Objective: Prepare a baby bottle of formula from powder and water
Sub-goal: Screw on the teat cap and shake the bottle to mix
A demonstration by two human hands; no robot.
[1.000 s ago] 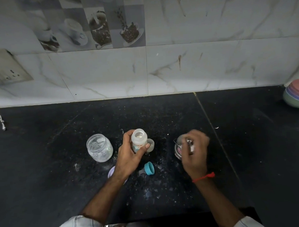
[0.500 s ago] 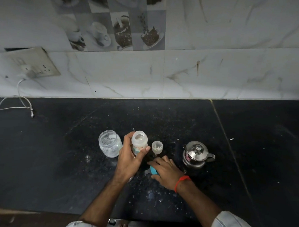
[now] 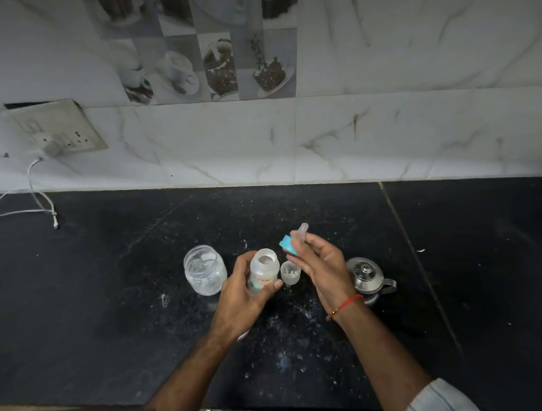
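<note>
A clear baby bottle (image 3: 264, 269) with red print stands upright and uncapped on the black counter (image 3: 112, 305). My left hand (image 3: 239, 296) grips it around its body. My right hand (image 3: 320, 265) holds the teal collar with its clear teat (image 3: 291, 241) in the air, just above and right of the bottle's mouth. A small clear cap (image 3: 289, 272) with white powder traces stands right beside the bottle. A glass jar (image 3: 204, 270) with powder residue is on the bottle's left. A small steel kettle (image 3: 366, 275) with its lid on sits right of my right hand.
Spilled white powder speckles the counter around and in front of the bottle. A white charger cable (image 3: 30, 203) hangs from the wall socket (image 3: 58, 130) at the far left. The tiled wall runs along the back of the counter.
My right hand has picked the teal collar and teat up off the counter and raised it beside the bottle's mouth. The left hand keeps its grip on the bottle.
</note>
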